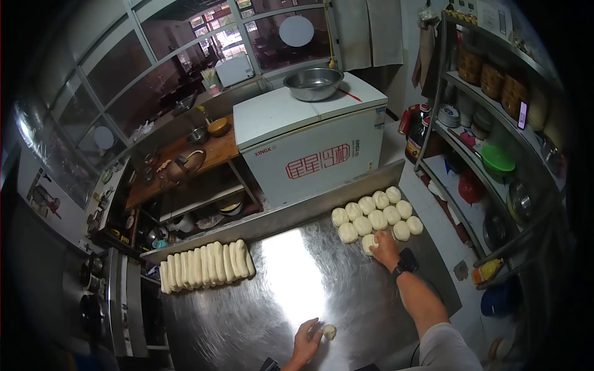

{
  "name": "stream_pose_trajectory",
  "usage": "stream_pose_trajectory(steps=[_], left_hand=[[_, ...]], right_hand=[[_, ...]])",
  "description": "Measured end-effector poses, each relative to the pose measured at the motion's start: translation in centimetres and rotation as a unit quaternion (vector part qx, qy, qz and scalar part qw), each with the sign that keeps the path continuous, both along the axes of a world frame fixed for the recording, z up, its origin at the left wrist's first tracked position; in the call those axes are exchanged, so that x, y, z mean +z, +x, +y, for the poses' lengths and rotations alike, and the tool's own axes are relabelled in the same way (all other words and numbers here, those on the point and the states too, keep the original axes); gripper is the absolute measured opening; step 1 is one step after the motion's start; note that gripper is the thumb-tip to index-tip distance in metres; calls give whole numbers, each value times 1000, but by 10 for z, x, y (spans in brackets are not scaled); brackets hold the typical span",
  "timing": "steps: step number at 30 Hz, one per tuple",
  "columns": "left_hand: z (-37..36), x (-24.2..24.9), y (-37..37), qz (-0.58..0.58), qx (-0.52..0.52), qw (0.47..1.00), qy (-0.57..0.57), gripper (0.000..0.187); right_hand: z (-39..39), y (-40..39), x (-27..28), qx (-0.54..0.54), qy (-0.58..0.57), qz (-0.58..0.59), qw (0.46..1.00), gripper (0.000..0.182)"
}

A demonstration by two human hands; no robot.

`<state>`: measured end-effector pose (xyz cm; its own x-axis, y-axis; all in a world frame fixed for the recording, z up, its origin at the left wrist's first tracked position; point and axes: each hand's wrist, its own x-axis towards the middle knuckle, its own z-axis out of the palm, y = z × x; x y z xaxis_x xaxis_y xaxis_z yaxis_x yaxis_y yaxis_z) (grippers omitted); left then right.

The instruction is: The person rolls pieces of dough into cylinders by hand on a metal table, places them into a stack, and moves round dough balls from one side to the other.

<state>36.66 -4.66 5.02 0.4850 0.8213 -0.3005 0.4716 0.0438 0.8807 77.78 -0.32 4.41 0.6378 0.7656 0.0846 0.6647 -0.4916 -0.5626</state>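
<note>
On the steel worktop (247,321), my right hand (387,250) has its fingers curled on a pale dough ball (367,243) at the front of a cluster of dough balls (377,215). How firmly the fingers grip it is partly hidden. Near the front edge, my left hand (304,344) has thumb and fingers apart, holding nothing. Just to its right lies a small lump of dough (330,332). A row of long dough strips (207,266) lies side by side at the left of the worktop.
A raised metal ledge (297,217) runs along the worktop's back. Behind it stands a white chest freezer (315,148) with a steel basin (314,83) on top. Shelves (476,148) with bowls and baskets stand at right. A wooden counter (185,162) is at back left.
</note>
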Motion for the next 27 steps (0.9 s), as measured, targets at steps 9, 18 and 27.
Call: stream_pose_trajectory(steps=[9, 18, 27], left_hand=[[31, -22, 11, -112, 15, 990, -88, 51], [40, 4, -80, -366, 167, 860, -314, 45], [33, 15, -292, 193, -42, 928, 315, 66]], right_hand=[[-2, -54, -16, -149, 112, 169, 968, 63], [-53, -350, 89, 234, -42, 304, 923, 68], [-73, -373, 44, 325, 49, 73, 942, 50]])
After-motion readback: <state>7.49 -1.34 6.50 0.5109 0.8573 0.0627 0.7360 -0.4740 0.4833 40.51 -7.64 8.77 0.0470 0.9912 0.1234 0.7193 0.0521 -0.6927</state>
